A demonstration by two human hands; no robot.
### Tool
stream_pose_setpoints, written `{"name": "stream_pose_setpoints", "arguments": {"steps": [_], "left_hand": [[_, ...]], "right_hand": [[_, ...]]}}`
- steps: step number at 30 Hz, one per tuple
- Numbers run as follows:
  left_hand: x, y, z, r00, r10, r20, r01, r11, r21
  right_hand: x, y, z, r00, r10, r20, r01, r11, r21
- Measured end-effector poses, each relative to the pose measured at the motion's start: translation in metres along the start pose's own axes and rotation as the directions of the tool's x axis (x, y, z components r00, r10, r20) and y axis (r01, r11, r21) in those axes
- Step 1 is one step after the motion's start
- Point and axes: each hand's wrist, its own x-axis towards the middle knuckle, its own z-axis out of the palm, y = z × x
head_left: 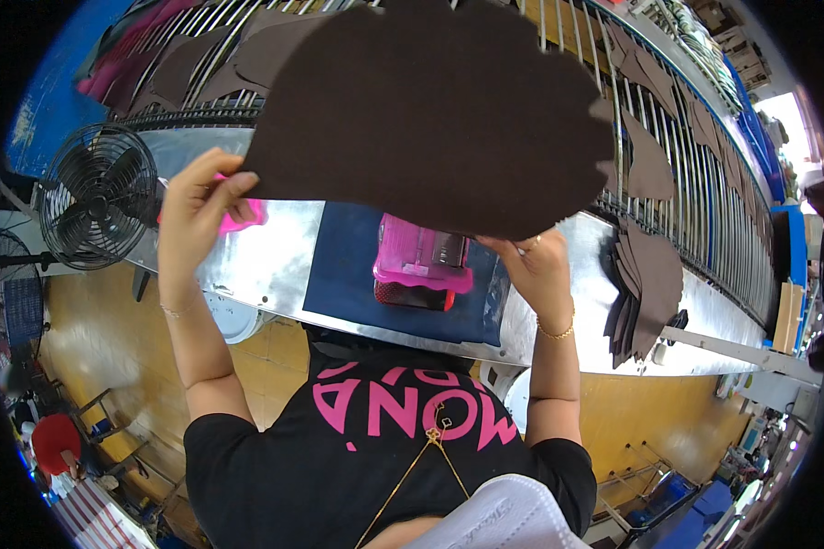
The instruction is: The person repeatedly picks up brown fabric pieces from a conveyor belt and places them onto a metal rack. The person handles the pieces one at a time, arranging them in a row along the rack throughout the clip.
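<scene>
A large dark brown cut sheet piece (430,119) with a scalloped right edge is held up in front of me, over the metal table. My left hand (206,201) pinches its lower left corner between thumb and fingers. Its lower right edge is gripped by my right hand (536,265), whose fingers are partly hidden beneath the sheet. Below the sheet, a pink see-through holder (421,274) with a dark red and black item under it rests on a blue mat (343,284). Some bright pink material (244,218) shows behind my left hand.
A black fan (99,197) stands at the left. Beyond the metal table (265,265) runs a rack of metal rods (705,210) carrying brown pieces. More brown pieces (645,284) lie stacked at the right. A white bucket (232,316) sits below the table's front edge.
</scene>
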Motion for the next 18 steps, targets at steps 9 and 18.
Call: {"name": "stream_pose_setpoints", "arguments": {"steps": [9, 18], "left_hand": [[0.035, 0.015, 0.097, 0.917, 0.096, 0.387, -0.173, 0.970, 0.170], [0.056, 0.053, 0.178, 0.733, 0.383, 0.561, -0.577, 0.788, 0.216]], "right_hand": [[-0.093, 0.026, -0.032, 0.950, 0.224, -0.216, -0.250, 0.963, -0.101], [-0.163, 0.027, -0.136, 0.649, 0.529, -0.547, -0.501, 0.838, 0.216]]}}
